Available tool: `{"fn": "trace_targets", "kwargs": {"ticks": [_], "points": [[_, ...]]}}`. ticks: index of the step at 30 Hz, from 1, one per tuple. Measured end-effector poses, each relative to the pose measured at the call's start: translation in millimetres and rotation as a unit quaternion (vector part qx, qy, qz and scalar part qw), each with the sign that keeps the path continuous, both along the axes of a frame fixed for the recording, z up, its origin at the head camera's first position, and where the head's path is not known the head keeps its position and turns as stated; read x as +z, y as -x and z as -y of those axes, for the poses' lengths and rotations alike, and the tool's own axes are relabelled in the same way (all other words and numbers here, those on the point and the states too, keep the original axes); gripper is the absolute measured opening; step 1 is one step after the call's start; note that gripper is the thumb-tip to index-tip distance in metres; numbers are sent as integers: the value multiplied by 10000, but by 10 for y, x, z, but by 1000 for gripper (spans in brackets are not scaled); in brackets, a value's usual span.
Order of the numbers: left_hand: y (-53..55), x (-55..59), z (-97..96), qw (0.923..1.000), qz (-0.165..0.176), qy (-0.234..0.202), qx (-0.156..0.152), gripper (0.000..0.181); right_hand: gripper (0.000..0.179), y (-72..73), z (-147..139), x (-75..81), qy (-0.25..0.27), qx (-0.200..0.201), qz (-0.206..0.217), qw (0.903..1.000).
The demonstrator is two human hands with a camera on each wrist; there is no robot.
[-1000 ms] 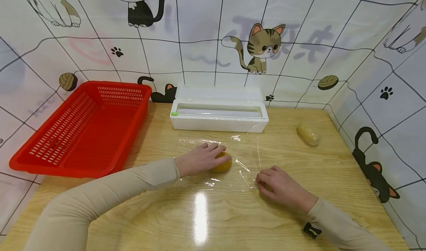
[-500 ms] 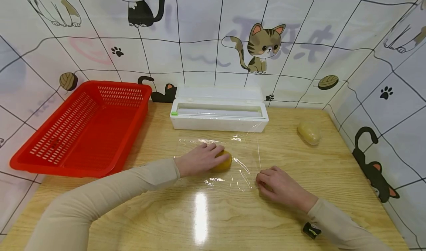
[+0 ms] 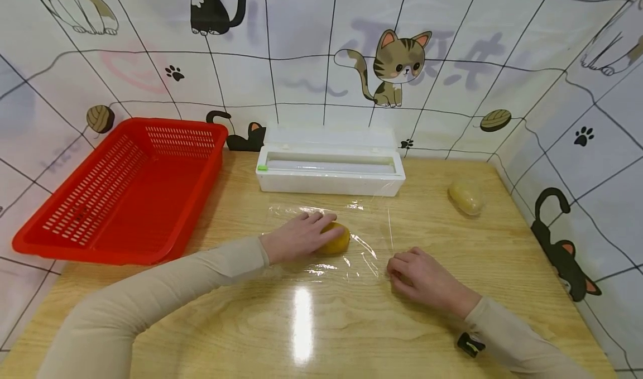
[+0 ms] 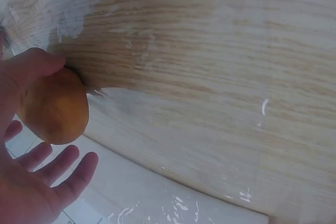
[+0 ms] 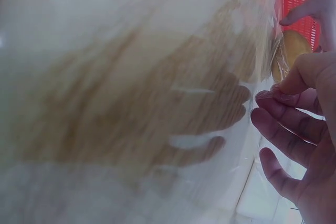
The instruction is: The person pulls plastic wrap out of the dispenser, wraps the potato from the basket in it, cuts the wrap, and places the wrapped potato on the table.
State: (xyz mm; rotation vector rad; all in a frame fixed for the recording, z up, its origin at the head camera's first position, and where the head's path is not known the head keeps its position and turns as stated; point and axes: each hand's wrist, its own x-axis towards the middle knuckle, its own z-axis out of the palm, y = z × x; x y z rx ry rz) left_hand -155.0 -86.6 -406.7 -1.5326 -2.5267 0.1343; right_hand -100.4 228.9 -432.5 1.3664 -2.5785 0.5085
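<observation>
In the head view my left hand (image 3: 296,237) lies over the left side of a smooth, oval yellow fruit (image 3: 339,241). The left wrist view shows the thumb against that fruit (image 4: 59,109) and the other fingers (image 4: 79,181) spread loosely below it. A sheet of clear cling film (image 3: 369,231) stretches under and around the fruit, running back to a white dispenser box (image 3: 329,185). My right hand (image 3: 427,278) pinches the film's near right edge. In the right wrist view, film bunches between thumb and forefinger (image 5: 272,96), with the remaining fingers half curled.
A red plastic basket (image 3: 183,228) stands at the left. At the back right lies another yellow oval item (image 3: 464,196) wrapped in film. A small black object (image 3: 470,345) sits near my right sleeve. A cat-patterned sheet (image 3: 301,38) backs the wooden table (image 3: 231,323).
My left hand has slid slightly left, so a bit more of the fruit shows. The right hand keeps its grip on the film. The head view has tilted a little downward.
</observation>
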Motion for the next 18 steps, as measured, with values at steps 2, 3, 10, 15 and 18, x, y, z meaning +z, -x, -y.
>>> {"fn": "trace_targets", "kwargs": {"ticks": [2, 3, 10, 15, 18], "points": [[-18, 18, 52, 9999, 24, 40, 135, 61, 15, 7, 1, 3, 29, 13, -15, 10000], [-29, 33, 83, 9997, 47, 66, 224, 62, 14, 7, 0, 8, 33, -2, -11, 10000], [-160, 85, 405, 9965, 339, 112, 756, 53, 8, 2, -36, 51, 197, -359, 130, 9991], [-299, 41, 620, 9942, 629, -56, 875, 44, 6, 26, -15, 82, 478, -668, 64, 9966], [-387, -7, 706, 9911, 864, -184, 999, 52, 6, 49, 8, 105, 717, -822, 52, 9940]]}}
